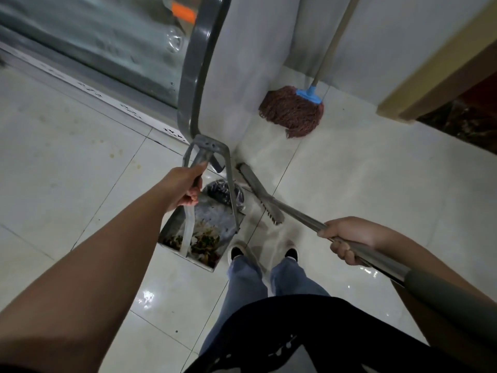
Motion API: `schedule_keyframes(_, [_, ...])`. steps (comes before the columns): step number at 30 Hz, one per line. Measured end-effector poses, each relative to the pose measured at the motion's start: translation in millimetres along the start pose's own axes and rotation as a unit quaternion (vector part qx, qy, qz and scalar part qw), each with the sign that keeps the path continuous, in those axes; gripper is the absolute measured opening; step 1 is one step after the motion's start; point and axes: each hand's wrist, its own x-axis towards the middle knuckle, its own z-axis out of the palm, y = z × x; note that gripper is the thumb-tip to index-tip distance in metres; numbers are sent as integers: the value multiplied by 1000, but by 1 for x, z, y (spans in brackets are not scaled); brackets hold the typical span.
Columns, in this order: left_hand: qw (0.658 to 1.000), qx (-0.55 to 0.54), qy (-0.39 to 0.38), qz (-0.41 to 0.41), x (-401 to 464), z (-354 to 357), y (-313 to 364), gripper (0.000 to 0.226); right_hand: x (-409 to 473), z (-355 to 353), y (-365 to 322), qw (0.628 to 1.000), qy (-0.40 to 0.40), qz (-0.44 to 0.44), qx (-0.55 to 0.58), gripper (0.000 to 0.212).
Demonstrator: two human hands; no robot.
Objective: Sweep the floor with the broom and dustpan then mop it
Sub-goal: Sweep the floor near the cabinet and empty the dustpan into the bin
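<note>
My left hand (185, 188) grips the upright metal handle of the dustpan (212, 222). The pan sits tilted in front of my feet and holds food scraps and dark rubbish. My right hand (347, 238) grips the broom's steel shaft (301, 214). The broom head (259, 193) touches the tiled floor just right of the pan's mouth. A red-brown string mop (291, 111) with a blue collar and a beige pole leans against the white wall at the upper right.
A grey curved frame (196, 76) rises by the white wall corner above the dustpan. A glass-fronted case (94, 44) runs along the upper left. A tan and dark stone ledge (441, 84) stands at the right. My shoes (236, 253) stand on glossy, stained tiles.
</note>
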Motion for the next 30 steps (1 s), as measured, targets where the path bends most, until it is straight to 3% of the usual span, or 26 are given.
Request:
schedule_keyframes(15, [994, 86, -60, -12, 48, 15, 64, 44, 10, 2, 5, 998, -30, 31, 55, 31])
schedule_keyframes(30, [983, 162, -70, -47, 78, 59, 114, 39, 25, 9, 3, 997, -28, -25, 68, 34])
